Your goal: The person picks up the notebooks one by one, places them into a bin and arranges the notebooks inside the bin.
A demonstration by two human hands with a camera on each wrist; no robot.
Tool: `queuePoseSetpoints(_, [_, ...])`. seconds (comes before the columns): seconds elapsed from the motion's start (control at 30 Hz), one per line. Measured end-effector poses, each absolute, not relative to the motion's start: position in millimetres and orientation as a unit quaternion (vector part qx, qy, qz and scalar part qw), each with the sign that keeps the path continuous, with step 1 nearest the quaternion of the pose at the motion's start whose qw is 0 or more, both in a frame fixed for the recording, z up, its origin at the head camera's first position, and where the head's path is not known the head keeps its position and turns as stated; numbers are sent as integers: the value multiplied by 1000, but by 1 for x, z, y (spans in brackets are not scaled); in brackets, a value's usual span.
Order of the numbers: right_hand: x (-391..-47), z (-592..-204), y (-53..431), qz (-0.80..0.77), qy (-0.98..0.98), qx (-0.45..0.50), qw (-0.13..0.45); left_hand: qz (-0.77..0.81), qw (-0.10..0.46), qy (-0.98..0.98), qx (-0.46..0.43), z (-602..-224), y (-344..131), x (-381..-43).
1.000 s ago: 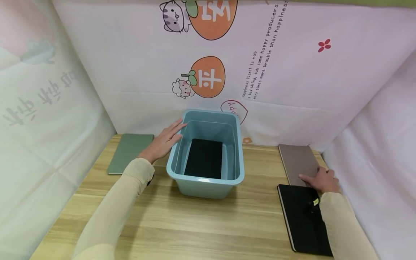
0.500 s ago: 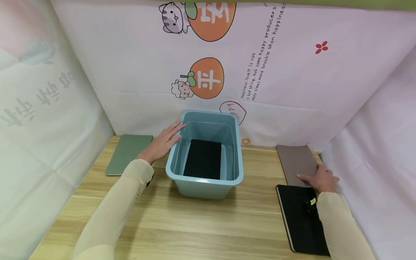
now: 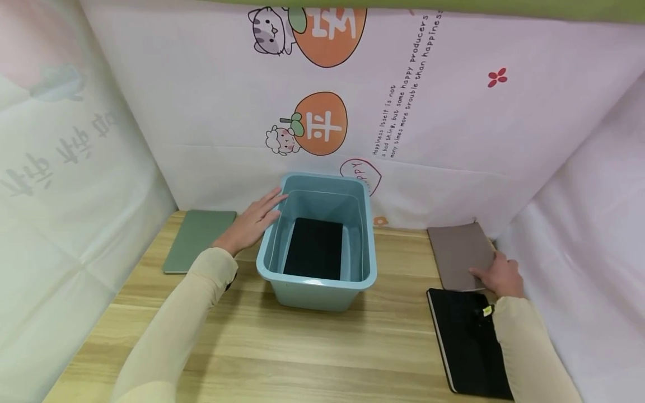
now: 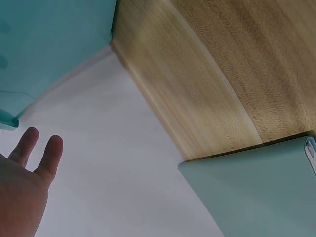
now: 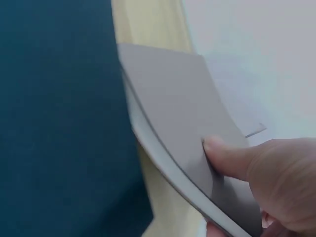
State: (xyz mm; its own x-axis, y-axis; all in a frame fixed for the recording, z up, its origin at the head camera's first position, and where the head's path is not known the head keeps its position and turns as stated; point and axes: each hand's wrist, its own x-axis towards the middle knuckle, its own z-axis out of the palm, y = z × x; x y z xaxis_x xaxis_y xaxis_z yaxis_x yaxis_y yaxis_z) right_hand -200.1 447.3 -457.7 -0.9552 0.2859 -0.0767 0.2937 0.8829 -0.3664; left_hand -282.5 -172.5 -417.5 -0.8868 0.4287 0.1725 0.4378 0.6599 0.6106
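"Where to look first?"

"At the thin taupe soft-covered notebook (image 3: 457, 252), at the far right of the pale wood-grain table (image 3: 302, 358), just beyond the large black notebook with pale page edges (image 3: 461, 347)"

"Held how?"

"Pinched in the right hand (image 3: 500, 275) near its near right corner, with thumb on top and fingers beneath; slightly bent, perhaps from being prised up off a flat surface"

"Any edge resting on the table?"

"Cannot tell"

"And with the left hand (image 3: 252, 221)?"

"Gripping nothing; reaching with straight fingers to the left rim of the deep light-blue plastic bin (image 3: 314, 281), likely to steady it; whether pressing hard, cannot tell"

"Any reason for putting the bin centrally?"

"Perhaps for easy reach from both sides, with a flat black rectangular item (image 3: 313, 249) inside and a sage-green notebook (image 3: 199, 240) to the left"
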Motion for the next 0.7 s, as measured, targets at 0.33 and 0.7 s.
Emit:
queuePoseSetpoints(0.33, [-200, -436, 453, -151, 979, 134, 13, -337, 4, -909, -245, -419, -167, -285])
queuePoseSetpoints(0.7, [-198, -426, 447, -159, 980, 111, -39, -335, 11, -911, -240, -417, -168, -282])
